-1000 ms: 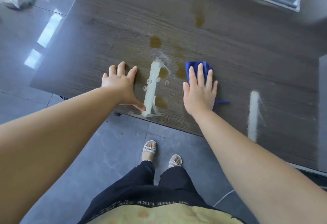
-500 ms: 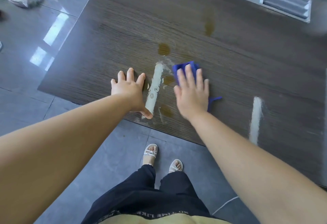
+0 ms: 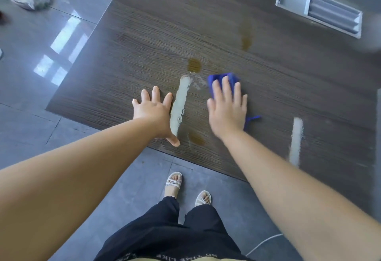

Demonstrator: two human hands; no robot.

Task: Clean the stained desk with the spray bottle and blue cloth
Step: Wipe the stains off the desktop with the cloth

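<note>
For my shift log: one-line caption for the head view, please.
Right hand presses the cloth on the stained desk; left hand lies flat nearby.

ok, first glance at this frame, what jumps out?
The right hand presses the blue cloth flat on the dark desk, near its front edge. A brown stain lies just beyond the cloth, another by the edge; the left hand rests flat beside a pale streak.

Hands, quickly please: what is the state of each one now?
Left hand: open, fingers spread flat on the desk.
Right hand: open, pressing the blue cloth down.
</note>
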